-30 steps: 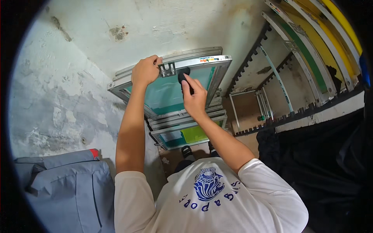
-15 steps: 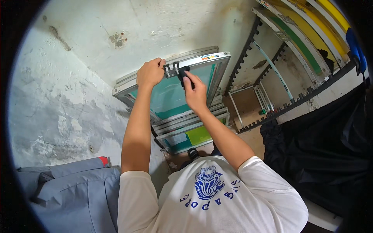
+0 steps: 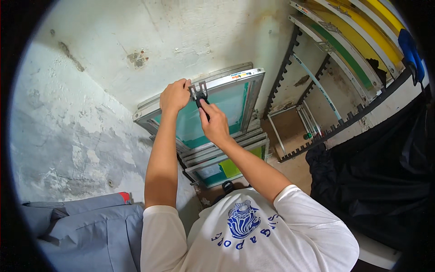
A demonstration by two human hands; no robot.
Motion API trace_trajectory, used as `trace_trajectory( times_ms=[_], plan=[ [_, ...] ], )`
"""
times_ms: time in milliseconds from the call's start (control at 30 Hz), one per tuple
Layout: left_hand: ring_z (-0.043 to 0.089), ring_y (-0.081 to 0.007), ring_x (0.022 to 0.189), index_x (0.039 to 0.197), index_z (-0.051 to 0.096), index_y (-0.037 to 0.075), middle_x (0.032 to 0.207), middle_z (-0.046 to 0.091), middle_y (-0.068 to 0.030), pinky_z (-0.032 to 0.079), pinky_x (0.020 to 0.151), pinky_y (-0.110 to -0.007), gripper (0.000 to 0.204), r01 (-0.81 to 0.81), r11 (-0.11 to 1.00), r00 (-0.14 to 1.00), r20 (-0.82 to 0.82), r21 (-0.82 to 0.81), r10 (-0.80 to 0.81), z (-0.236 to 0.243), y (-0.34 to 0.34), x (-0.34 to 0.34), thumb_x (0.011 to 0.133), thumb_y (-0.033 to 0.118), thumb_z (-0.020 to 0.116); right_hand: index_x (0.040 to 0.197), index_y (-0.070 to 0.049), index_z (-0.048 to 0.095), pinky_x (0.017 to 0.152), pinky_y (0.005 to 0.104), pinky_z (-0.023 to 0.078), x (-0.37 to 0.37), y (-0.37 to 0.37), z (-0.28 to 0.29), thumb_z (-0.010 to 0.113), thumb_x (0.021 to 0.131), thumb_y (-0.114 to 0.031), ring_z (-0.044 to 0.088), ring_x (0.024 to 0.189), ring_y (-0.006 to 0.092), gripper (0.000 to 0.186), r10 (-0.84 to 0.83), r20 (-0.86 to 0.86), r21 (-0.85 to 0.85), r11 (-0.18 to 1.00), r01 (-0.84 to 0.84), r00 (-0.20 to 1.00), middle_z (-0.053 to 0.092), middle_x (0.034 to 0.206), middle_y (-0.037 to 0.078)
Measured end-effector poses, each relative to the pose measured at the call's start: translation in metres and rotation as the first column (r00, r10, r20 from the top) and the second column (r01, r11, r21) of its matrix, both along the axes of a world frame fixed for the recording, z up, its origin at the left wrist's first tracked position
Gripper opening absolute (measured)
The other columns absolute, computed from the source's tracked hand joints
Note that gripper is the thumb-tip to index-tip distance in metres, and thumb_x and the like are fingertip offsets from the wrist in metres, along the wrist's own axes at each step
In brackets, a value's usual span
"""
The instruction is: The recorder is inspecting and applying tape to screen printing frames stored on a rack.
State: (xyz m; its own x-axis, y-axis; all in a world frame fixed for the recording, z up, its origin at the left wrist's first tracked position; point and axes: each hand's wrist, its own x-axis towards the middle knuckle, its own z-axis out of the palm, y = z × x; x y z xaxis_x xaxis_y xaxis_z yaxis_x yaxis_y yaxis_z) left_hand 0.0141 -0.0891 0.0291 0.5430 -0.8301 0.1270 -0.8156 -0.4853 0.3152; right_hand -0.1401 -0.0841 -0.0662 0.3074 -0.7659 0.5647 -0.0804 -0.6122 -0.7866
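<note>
A metal-framed screen [image 3: 213,113] with teal mesh leans toward the wall, another similar frame right behind it. My left hand [image 3: 175,94] is closed over its top edge, left of the middle. Just right of that hand, a metal bracket with two upright prongs and a black handle [image 3: 198,93] sits against the top edge. My right hand [image 3: 214,121] grips the black handle from below. Whether the bracket is fastened to the frame cannot be made out.
More metal-framed screens [image 3: 226,158] stand lower, one with a lime-green patch. A black notched rack [image 3: 312,141] holds yellow and green frames [image 3: 351,54] on the right. Grey cloth [image 3: 90,231] lies at lower left, black cloth [image 3: 376,177] at right. A stained wall [image 3: 181,31] rises behind.
My right hand has moved left and down. The black handle has swung from the bracket's right side to below it. My left hand stays on the frame's edge.
</note>
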Motion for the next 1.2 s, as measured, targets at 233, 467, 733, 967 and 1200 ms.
trace_trajectory(
  times_ms=[233, 467, 733, 967, 1200],
  plan=[
    [0.069, -0.0442, 0.102, 0.107, 0.074, 0.014, 0.104, 0.075, -0.0188, 0.054, 0.086, -0.054, 0.04, -0.014, 1.0, 1.0, -0.006, 0.0, 0.014, -0.004, -0.006, 0.006, 0.106, 0.045, 0.047, 0.129, -0.001, 0.068, 0.073, 0.0502, 0.054, -0.022, -0.022, 0.014, 0.065, 0.097, -0.013, 0.067, 0.086, 0.0457, 0.034, 0.026, -0.257, -0.044, 0.998, -0.038, 0.966, 0.069, 0.097, 0.021],
    [0.069, -0.0432, 0.1, 0.107, 0.075, 0.015, 0.103, 0.076, -0.0175, 0.054, 0.084, -0.053, 0.041, -0.065, 0.998, 0.998, -0.002, -0.025, 0.065, -0.007, -0.012, 0.009, 0.105, 0.048, 0.05, 0.12, 0.001, 0.072, 0.077, 0.039, 0.058, -0.086, -0.075, 0.009, 0.066, 0.097, -0.012, 0.077, 0.088, 0.0329, 0.027, -0.063, 0.073, 0.206, 0.978, 0.047, 0.995, 0.076, 0.105, 0.024],
    [0.072, -0.0396, 0.096, 0.106, 0.077, 0.015, 0.098, 0.077, -0.0147, 0.055, 0.082, -0.048, 0.041, -0.116, 0.992, 0.993, -0.039, -0.057, 0.114, -0.009, -0.008, 0.003, 0.102, 0.05, 0.055, 0.123, 0.002, 0.07, 0.089, 0.0432, 0.057, -0.104, -0.118, 0.018, 0.067, 0.097, -0.014, 0.074, 0.1, 0.0392, 0.031, -0.21, 0.194, 0.182, 0.968, 0.176, 0.958, 0.074, 0.11, 0.026],
    [0.073, -0.0372, 0.093, 0.105, 0.077, 0.014, 0.096, 0.078, -0.0138, 0.056, 0.08, -0.045, 0.038, -0.146, 0.983, 0.989, -0.038, -0.11, 0.143, -0.012, 0.0, -0.006, 0.098, 0.048, 0.061, 0.139, 0.004, 0.057, 0.076, 0.0319, 0.057, -0.098, -0.102, 0.003, 0.064, 0.103, -0.013, 0.072, 0.087, 0.0165, 0.041, -0.044, 0.267, 0.356, 0.933, -0.056, 0.963, 0.074, 0.098, 0.013],
    [0.073, -0.0356, 0.09, 0.104, 0.077, 0.014, 0.093, 0.077, -0.0131, 0.055, 0.078, -0.045, 0.038, -0.174, 0.979, 0.985, -0.03, -0.104, 0.172, -0.015, 0.004, -0.009, 0.096, 0.048, 0.062, 0.141, 0.006, 0.054, 0.073, 0.0282, 0.056, -0.102, -0.083, 0.018, 0.06, 0.107, -0.014, 0.071, 0.086, 0.0153, 0.04, 0.016, 0.644, 0.608, 0.595, -0.525, 0.765, 0.073, 0.109, 0.009]
  ],
)
